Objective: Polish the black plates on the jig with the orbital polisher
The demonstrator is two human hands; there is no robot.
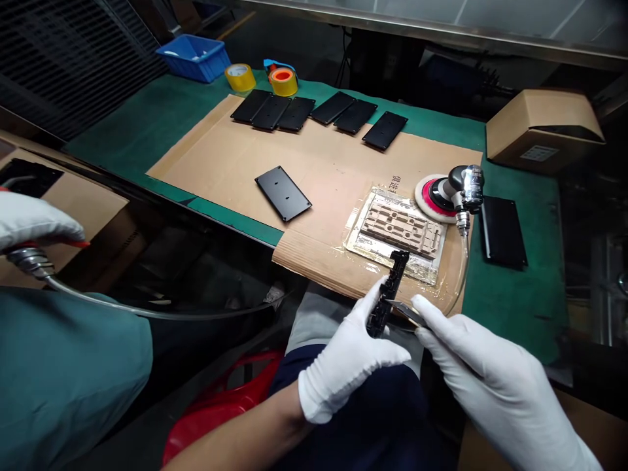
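Note:
My left hand (350, 356), in a white glove, grips a narrow black plastic part (393, 284) that is tilted upward above my lap. Its thumb points to the right, and some fingers are hidden behind the part. My right hand (483, 363), also gloved, pinches a thin metal blade tool (408, 312), perhaps a knife or scraper. The tool's tip meets the black part's edge or lies just over it. Beyond the part's upper end is a grooved beige fixture (400, 226) on a pale base taped to the cardboard.
A round pneumatic sander (444, 193) rests by the fixture, its hose running down. Several black plates (283, 193) lie on the cardboard sheet (210, 170). Tape rolls (240, 77), a blue bin (193, 57) and a carton (544, 127) stand farther back. At left, a co-worker's gloved hand (36, 219) holds an air hose fitting.

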